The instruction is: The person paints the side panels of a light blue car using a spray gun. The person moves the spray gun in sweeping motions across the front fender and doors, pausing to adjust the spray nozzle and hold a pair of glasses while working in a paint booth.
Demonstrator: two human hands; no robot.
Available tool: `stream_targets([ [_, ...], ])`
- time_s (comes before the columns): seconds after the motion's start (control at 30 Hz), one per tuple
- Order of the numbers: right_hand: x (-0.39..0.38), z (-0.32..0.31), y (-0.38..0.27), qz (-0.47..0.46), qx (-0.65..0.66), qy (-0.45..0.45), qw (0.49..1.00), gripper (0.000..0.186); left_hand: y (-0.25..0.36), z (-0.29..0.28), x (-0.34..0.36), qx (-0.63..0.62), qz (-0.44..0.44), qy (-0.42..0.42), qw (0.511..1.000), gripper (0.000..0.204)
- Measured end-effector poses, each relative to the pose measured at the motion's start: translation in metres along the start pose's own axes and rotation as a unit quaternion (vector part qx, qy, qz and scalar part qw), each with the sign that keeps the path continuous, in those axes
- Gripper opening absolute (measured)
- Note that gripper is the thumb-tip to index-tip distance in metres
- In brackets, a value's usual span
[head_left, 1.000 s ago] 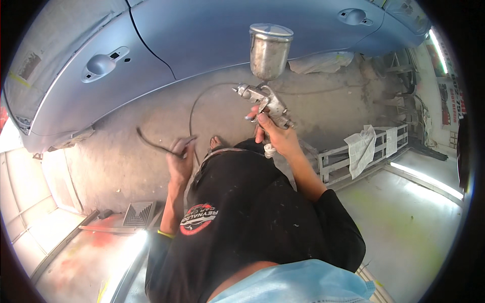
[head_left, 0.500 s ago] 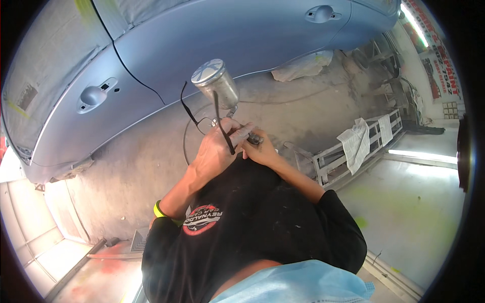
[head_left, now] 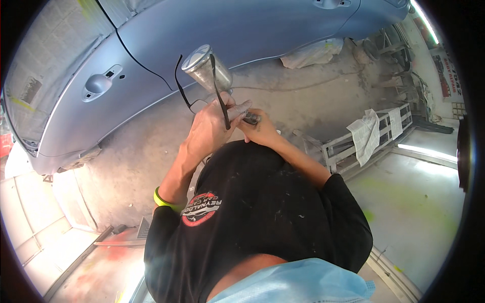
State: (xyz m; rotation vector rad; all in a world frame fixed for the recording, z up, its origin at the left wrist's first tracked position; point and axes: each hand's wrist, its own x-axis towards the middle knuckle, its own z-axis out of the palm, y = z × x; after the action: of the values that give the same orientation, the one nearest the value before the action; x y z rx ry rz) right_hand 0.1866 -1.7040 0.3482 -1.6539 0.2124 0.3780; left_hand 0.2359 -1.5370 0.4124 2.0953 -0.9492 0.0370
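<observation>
A spray gun with a shiny metal cup (head_left: 204, 68) is held up in front of my chest, the cup tilted to the left. My right hand (head_left: 261, 132) is wrapped around the gun's body below the cup. My left hand (head_left: 211, 130) presses against the gun from the left, closed on a black hose (head_left: 220, 103) that loops over the cup and across my fingers. A matte blue-grey car body (head_left: 252, 30) fills the view beyond, with a door handle (head_left: 98, 83) at left.
A white metal rack (head_left: 336, 149) draped with cloths (head_left: 367, 134) stands to the right on the dusty floor. Crumpled masking paper (head_left: 313, 51) lies under the car. A floor grate (head_left: 145, 227) sits at lower left. Bright booth walls curve along both sides.
The gun has swung from upright at centre to tilted left and nearer. My left hand, apart with the hose before, has come up against the gun beside my right hand.
</observation>
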Motion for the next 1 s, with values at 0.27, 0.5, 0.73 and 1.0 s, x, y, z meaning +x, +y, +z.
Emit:
stream_targets([
  [0.27,-0.007,0.012,-0.005,-0.092,0.005,0.022,0.996,0.031,-0.009,0.003,-0.007,-0.006,0.048,0.065,0.997,0.017],
  [0.5,0.006,0.008,-0.001,-0.037,0.033,-0.054,0.997,0.028,-0.008,0.011,-0.018,-0.036,0.007,0.147,0.988,0.025],
  [0.73,0.011,-0.039,-0.014,-0.108,0.115,0.119,0.980,0.070,-0.059,0.045,-0.072,-0.090,-0.238,0.127,0.959,0.023],
  [1.0,-0.010,-0.136,-0.038,-0.144,0.167,0.463,0.859,0.058,-0.068,0.157,-0.001,-0.345,-0.240,-0.199,0.885,0.025],
])
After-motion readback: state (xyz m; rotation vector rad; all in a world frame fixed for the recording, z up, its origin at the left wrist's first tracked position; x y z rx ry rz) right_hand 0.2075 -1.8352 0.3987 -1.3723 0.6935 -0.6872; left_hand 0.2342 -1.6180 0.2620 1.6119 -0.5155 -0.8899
